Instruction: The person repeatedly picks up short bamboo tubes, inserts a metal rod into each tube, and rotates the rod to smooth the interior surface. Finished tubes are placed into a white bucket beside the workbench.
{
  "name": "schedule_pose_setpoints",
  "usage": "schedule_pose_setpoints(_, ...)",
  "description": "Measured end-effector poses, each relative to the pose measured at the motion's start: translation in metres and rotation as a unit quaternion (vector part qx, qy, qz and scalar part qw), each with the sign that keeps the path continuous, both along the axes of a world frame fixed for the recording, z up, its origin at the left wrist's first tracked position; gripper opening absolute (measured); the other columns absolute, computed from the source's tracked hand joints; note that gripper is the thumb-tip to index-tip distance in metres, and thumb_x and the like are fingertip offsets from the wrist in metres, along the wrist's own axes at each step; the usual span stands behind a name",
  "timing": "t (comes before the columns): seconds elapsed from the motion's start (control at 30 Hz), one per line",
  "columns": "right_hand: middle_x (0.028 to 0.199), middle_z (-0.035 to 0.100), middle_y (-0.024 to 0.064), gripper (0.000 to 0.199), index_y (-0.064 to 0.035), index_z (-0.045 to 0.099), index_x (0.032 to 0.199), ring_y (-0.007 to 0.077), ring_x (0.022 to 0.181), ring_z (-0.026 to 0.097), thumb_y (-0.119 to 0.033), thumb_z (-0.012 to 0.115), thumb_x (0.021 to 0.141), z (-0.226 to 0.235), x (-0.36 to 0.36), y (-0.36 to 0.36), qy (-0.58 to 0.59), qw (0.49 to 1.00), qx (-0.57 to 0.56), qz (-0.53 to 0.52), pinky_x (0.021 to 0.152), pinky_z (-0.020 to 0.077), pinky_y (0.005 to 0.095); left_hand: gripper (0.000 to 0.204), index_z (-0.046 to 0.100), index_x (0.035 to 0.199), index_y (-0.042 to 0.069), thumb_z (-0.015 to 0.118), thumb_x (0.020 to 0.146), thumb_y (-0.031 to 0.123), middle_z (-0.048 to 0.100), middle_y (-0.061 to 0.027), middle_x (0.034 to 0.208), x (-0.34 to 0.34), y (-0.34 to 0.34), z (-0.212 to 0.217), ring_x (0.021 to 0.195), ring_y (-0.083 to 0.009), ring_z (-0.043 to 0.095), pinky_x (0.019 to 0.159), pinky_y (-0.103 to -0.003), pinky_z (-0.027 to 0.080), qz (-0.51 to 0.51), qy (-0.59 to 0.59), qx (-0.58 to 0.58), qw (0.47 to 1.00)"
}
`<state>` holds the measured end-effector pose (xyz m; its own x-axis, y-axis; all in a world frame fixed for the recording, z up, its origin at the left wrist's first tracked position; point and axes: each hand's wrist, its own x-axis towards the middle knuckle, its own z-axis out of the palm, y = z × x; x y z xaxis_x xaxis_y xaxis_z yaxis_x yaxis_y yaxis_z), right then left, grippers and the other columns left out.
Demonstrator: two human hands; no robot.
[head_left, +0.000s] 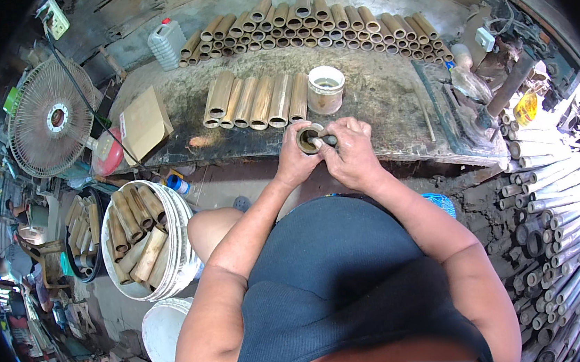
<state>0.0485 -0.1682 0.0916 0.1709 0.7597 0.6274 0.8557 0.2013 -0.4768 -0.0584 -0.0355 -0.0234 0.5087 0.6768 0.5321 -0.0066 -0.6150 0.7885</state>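
The left hand (292,158) is gripping a tube (305,145) just past the near edge of the bench (384,110), fingers closing round its wall, the open mouth facing up. The right hand (353,152) is pinching a dark tool (328,139) in a narrow grip at that mouth; how deep it's reaching, I can't tell. The step in hand is seemingly working the tube's mouth or inside, and the next move is probably calling for a steady left hold. A row of tubes (259,103) is lying by the near edge, a white pot (326,103) standing beside it, a stack (300,32) lining the far edge. A carton (145,128) near the left edge is showing a pale patch, perhaps a label; I'm reading no writing anywhere.
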Motion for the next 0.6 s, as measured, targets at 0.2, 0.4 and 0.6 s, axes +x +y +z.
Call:
schedule_pose_setpoints(0.2, 0.099, 0.063, 0.0134, 0.017, -0.0051, 0.068, 0.098, 0.0304, 0.102, 0.058, -0.016, 0.073, 0.087, 0.006, 0.007, -0.012, 0.014, 0.999, 0.038, 0.020, 0.096, 0.0365, 0.0413, 0.073, 0.047, 0.126, 0.006, 0.092, 0.070, 0.017, 0.060, -0.0142, 0.125, -0.002, 0.002, 0.000, 0.117, -0.0281, 0.061, 0.101, -0.039, 0.049, -0.006, -0.028, -0.006, 1.000)
schedule_pose_setpoints(0.4, 0.100, 0.062, 0.0152, 0.021, -0.0046, 0.067, 0.102, 0.0318, 0.101, 0.057, -0.017, 0.073, 0.087, 0.008, -0.001, -0.006, -0.013, 1.000, -0.011, 0.004, 0.095, 0.0363, 0.0427, 0.066, 0.051, 0.126, 0.007, 0.090, 0.073, 0.014, 0.064, -0.0100, 0.124, 0.001, -0.002, 0.004, 0.114, -0.0227, 0.063, 0.099, -0.036, 0.050, -0.025, -0.029, -0.050, 0.998)
schedule_pose_setpoints(0.6, 0.095, 0.065, 0.0126, 0.019, -0.0067, 0.067, 0.099, 0.0299, 0.100, 0.058, -0.019, 0.072, 0.085, 0.009, 0.004, -0.012, 0.023, 0.997, 0.069, 0.025, 0.092, 0.0343, 0.0439, 0.066, 0.054, 0.126, 0.009, 0.092, 0.072, 0.016, 0.065, -0.0098, 0.121, -0.004, -0.004, 0.006, 0.112, -0.0223, 0.064, 0.098, -0.036, 0.051, -0.027, -0.019, -0.081, 0.996)
